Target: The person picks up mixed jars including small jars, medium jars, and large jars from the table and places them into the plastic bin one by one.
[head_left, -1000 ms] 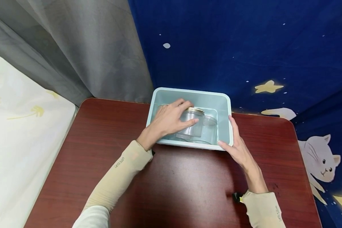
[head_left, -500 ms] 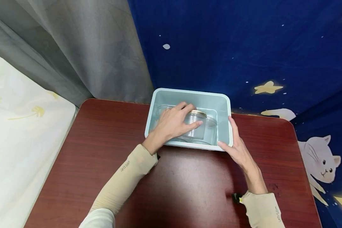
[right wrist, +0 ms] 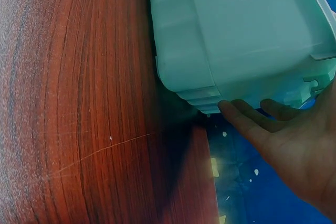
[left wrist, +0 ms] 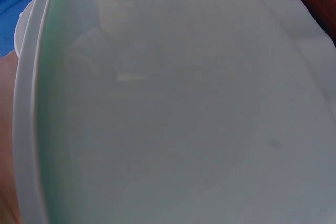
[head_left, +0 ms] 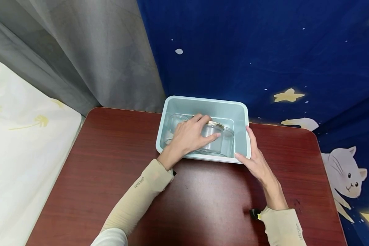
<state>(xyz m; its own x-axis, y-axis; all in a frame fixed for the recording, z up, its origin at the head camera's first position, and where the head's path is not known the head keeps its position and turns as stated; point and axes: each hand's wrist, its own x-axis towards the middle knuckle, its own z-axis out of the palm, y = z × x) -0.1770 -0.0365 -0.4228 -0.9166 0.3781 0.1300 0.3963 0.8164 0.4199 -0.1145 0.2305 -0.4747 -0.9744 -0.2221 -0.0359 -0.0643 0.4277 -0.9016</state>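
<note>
A light blue plastic bin point(head_left: 203, 157) holds several clear jars. Inside it, my left hand point(head_left: 187, 136) grips a clear jar point(head_left: 213, 145) with a gold lid point(head_left: 215, 123), thumb across the front and fingers by the lid. Another clear jar point(head_left: 229, 138) stands partly hidden to the right of the gripped one. At the bin's left end lies a clear jar point(head_left: 176, 119), partly covered by my hand. My right hand point(head_left: 257, 163) holds the bin's front right corner, thumb at the rim and fingers along the outer side. The bin's outside wall point(left wrist: 189, 119) fills most of the left wrist view.
The bin sits at the far edge of a reddish-brown wooden table point(head_left: 209, 201). Behind it hang a grey curtain point(head_left: 110, 51) and a blue curtain point(head_left: 249, 51) with stars. A white surface with yellow prints point(head_left: 24, 153) lies at the left.
My left hand has moved right and slightly nearer inside the bin, bringing the gold-lidded jar along. More of the jar at the left end shows. My right hand stays at the bin's corner.
</note>
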